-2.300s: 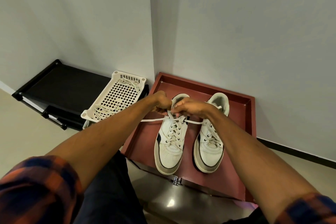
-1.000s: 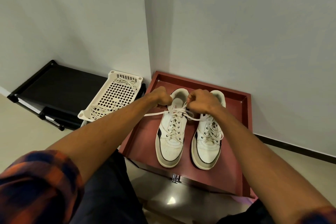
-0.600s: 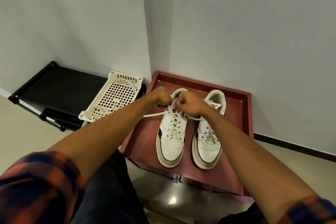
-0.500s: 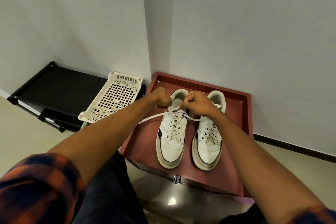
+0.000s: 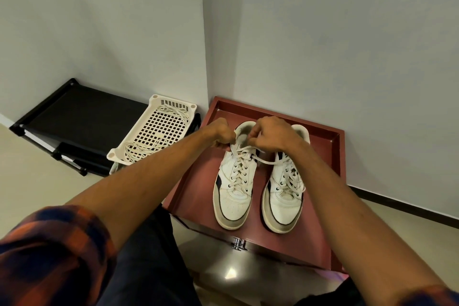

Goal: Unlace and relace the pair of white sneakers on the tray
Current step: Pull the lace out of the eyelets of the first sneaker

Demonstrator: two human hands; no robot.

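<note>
Two white sneakers stand side by side, toes toward me, on a dark red tray. The left sneaker is laced up to its top eyelets. The right sneaker is laced too, its heel partly hidden by my right wrist. Over the left sneaker's opening, my left hand pinches one end of that shoe's white lace. My right hand pinches the other end just beside it, and a strand runs from the top eyelets across toward the right sneaker.
A white perforated basket holding loose white laces rests on a low black rack left of the tray. The tray sits in a wall corner on a metal stand. Beige floor lies around.
Both hands stay at the left sneaker's top and have come closer together. The lace end that trailed out to the left past my left arm is no longer stretched there.
</note>
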